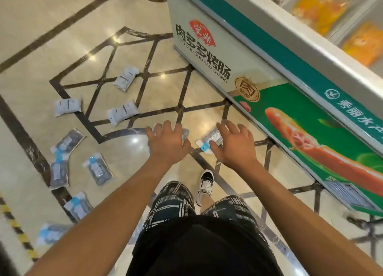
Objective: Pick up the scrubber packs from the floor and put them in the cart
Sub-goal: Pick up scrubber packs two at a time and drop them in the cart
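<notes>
- The scene is bright and evenly lit from above.
- The polished floor (31, 37) shows small white glare spots at about 10 o'clock and near the centre.
- Shadows are weak and soft.
- The whole picture is slightly blurred; the 7 o'clock corner is the softest.
- Straight lines of the freezer (269, 53) bend toward 3 o'clock, a wide-angle distortion.

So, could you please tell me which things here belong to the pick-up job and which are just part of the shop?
Job:
- scrubber packs scattered on the floor
- left hand over one pack
- right hand over another pack

Not the job:
- chest freezer
- orange frozen bags inside it
</notes>
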Demonstrator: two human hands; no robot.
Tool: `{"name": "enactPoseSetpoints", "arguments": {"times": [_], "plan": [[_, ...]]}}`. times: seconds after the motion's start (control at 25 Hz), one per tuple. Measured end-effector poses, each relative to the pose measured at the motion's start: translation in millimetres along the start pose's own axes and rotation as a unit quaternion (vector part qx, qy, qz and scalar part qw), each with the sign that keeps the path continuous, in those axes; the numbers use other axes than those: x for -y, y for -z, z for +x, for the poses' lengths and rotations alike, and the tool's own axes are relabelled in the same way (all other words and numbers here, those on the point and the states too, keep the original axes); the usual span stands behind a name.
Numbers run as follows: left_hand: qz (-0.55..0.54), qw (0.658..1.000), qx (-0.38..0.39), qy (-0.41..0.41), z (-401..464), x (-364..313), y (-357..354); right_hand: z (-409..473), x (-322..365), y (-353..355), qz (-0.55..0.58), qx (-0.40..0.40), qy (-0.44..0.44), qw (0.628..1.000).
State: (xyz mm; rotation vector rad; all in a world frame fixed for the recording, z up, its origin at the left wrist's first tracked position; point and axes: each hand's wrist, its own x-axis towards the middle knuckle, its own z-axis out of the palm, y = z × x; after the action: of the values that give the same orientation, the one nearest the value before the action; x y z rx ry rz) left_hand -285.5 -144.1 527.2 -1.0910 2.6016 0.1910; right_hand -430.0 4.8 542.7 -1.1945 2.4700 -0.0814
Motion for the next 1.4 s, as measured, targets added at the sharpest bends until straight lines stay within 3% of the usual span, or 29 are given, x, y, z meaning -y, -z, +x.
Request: {"name": "enactPoseSetpoints", "arguments": {"times": [0.32, 0.44, 0.56, 0.76, 0.88, 0.96, 1.04, 1.2, 1.28, 1.4], "plan": [[0.008, 0.997, 0.072, -0.001, 111, -25, -100, 102, -43, -90, -0.027, 0.079, 0.026, 0.996], [0.021, 0.997, 0.075, 0.003, 179, -23, -202, 165, -66, -190, -0.076, 0.139, 0.070, 0.985], [0.035, 0.991, 0.129, -0.008, 230, -18, -322, 223, -93, -310, -0.123, 0.222, 0.078, 0.964], [0.130, 0.961, 0.213, -0.120, 312, 10, -500, 321, -149, -476, -0.215, 0.268, 0.079, 0.936], [0.228, 0.925, 0.211, -0.220, 371, 32, -592, 389, -177, -553, -0.257, 0.238, 0.079, 0.933], [0.296, 0.880, 0.197, -0.314, 398, 45, -629, 427, -188, -584, -0.249, 0.226, 0.076, 0.939], [0.366, 0.825, 0.182, -0.391, 418, 56, -652, 452, -197, -610, -0.264, 0.239, 0.073, 0.932], [0.449, 0.792, 0.129, -0.394, 431, 51, -650, 456, -206, -613, -0.321, 0.234, 0.073, 0.915], [0.444, 0.801, 0.107, -0.388, 429, 49, -630, 438, -203, -597, -0.315, 0.233, 0.081, 0.917], [0.331, 0.883, 0.212, -0.258, 410, 42, -566, 398, -199, -555, -0.162, 0.259, -0.022, 0.952]]}}
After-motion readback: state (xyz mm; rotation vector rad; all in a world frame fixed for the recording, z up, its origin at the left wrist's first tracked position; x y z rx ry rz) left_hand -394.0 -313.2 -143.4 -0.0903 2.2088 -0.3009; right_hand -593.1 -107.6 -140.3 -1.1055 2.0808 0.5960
